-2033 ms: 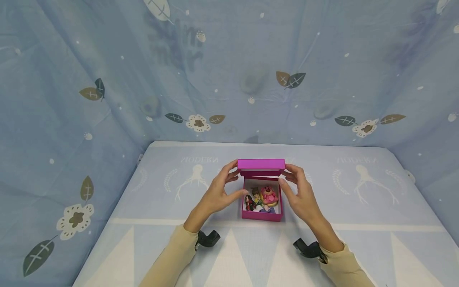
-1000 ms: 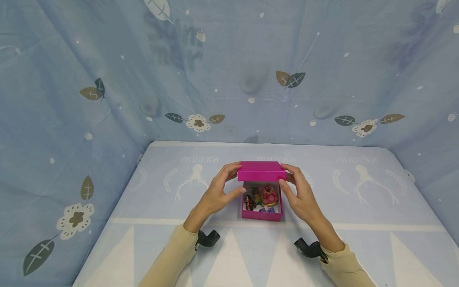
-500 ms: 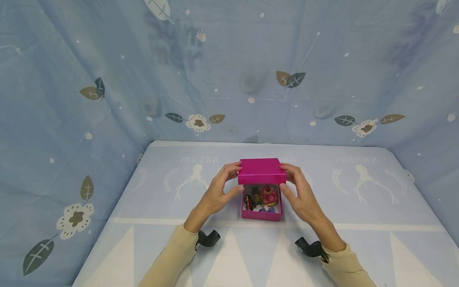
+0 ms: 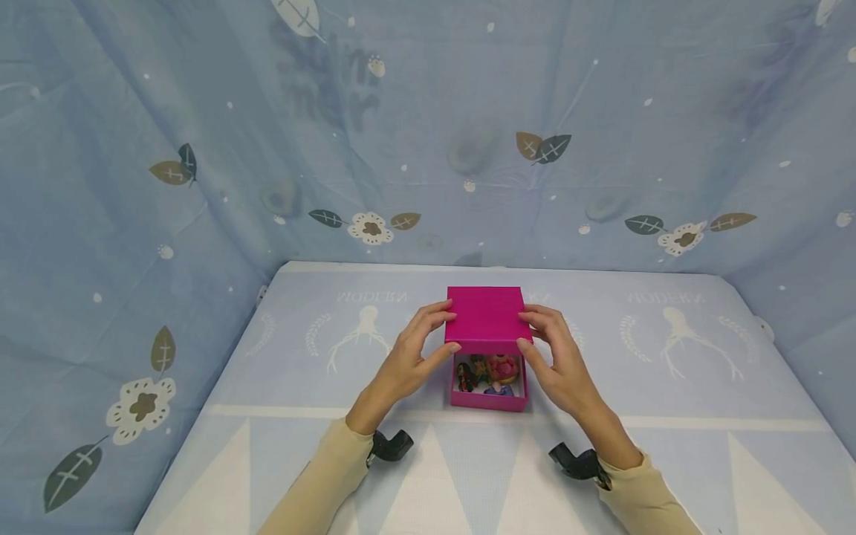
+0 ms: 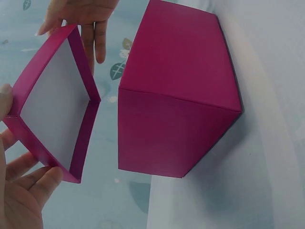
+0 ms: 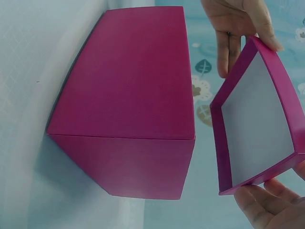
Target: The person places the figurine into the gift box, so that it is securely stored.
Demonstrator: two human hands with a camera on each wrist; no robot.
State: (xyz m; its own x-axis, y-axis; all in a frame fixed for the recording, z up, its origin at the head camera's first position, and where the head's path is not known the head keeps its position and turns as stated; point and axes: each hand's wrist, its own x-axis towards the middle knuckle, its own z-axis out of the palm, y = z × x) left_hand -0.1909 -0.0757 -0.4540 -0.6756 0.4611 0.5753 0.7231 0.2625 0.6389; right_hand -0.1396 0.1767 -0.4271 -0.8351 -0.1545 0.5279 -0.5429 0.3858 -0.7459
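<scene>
A magenta box lid (image 4: 487, 316) is held level-ish above a magenta box base (image 4: 488, 402), tilted and apart from it. My left hand (image 4: 406, 364) grips the lid's left edge between thumb and fingers, and my right hand (image 4: 558, 364) grips its right edge the same way. Both wrist views show the lid's white inside (image 5: 59, 100) and a gap between it and the base (image 6: 124, 76). Inside the base lie several small toy figures, among them a pink bear (image 4: 503, 369) and a dark-haired figure in red (image 4: 465, 377). The lid hides the base's far part.
The base stands on a table with a pale blue and white patterned cover (image 4: 321, 461). Behind and to the sides hangs a blue curtain (image 4: 428, 96) with leaves and flowers. A black wrist camera (image 4: 392, 446) sits on each wrist.
Both hands have tipped the lid from nearly upright toward flat, so its top now shows and its front edge covers more of the figures. The base has stayed in place.
</scene>
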